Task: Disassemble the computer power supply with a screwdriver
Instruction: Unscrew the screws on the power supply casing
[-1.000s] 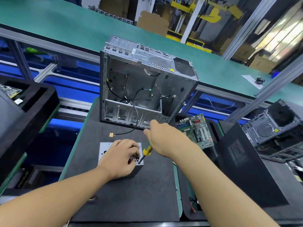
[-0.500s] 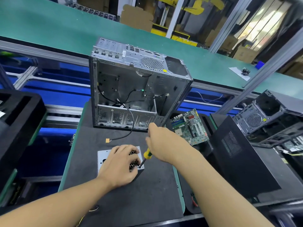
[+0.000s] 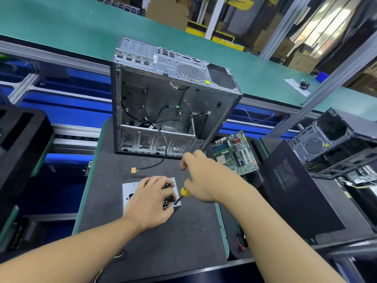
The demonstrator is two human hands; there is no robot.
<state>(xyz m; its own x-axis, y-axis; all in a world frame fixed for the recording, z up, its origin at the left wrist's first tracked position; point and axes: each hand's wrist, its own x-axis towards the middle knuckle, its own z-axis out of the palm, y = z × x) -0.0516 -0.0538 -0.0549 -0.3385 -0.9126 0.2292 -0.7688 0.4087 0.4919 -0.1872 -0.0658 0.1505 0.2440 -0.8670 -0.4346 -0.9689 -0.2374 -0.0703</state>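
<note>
1. My left hand [image 3: 152, 201], fingers [image 3: 156, 181] spread, presses the grey metal power supply box [image 3: 127, 189], lower centre.
2. My right hand [image 3: 204, 180] grips the yellow-handled screwdriver [image 3: 185, 192], its tip at the box's corner screw.
3. The casing looks closed; I judge most of the work remains.

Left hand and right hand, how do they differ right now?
The left hand rests spread on top of the power supply; the right hand is curled round the yellow-handled screwdriver. The left hand holds no tool; the right hand sets the tip at the unit's near right corner. Both are at the same power supply.
</note>
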